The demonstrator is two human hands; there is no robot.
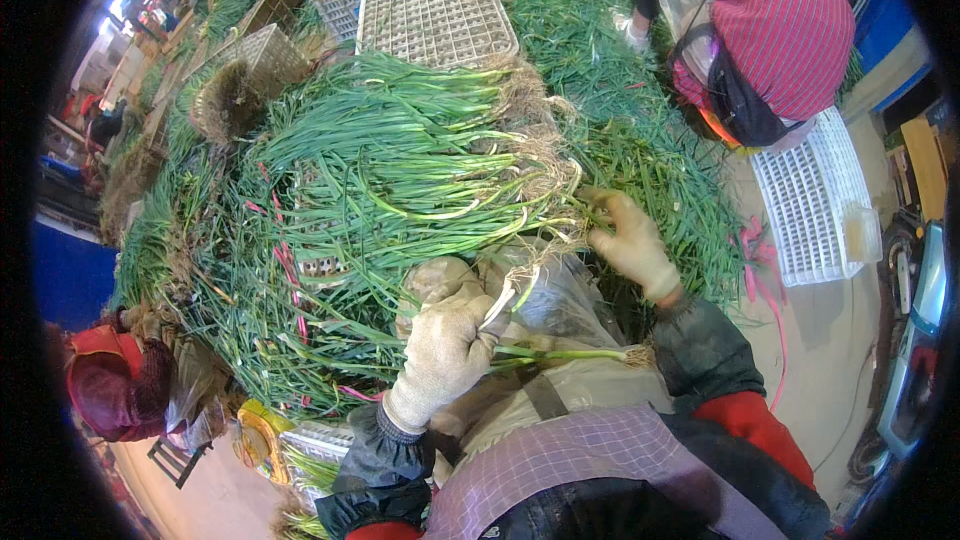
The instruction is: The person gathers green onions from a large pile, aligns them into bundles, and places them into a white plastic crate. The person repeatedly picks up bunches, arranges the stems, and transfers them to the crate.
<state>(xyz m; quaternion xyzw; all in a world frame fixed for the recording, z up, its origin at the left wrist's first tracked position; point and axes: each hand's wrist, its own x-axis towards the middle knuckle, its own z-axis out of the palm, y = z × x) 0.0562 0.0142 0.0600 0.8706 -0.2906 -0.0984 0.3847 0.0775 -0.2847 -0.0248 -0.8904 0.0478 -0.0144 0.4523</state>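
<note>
Both my hands wear pale knit gloves. My left hand [450, 345], low in the middle, is closed around a few green onion stalks [500, 307] whose white ends and roots point up and right. My right hand [630, 240] has its thumb and fingertips at a green scrap beside the root ends of the pile; whether it grips it I cannot tell. Before me a layer of green onions [420, 165] lies with leaves to the left and roots [536, 150] to the right. Another stalk [570, 354] lies across my lap, roots to the right.
An upturned plastic crate [439, 11] stands behind the pile. Loose green leaves [660, 180] cover the floor at right, near a white crate [810, 195] and pink ribbon [776, 345]. One person [772, 37] is at upper right, another [112, 382] at lower left.
</note>
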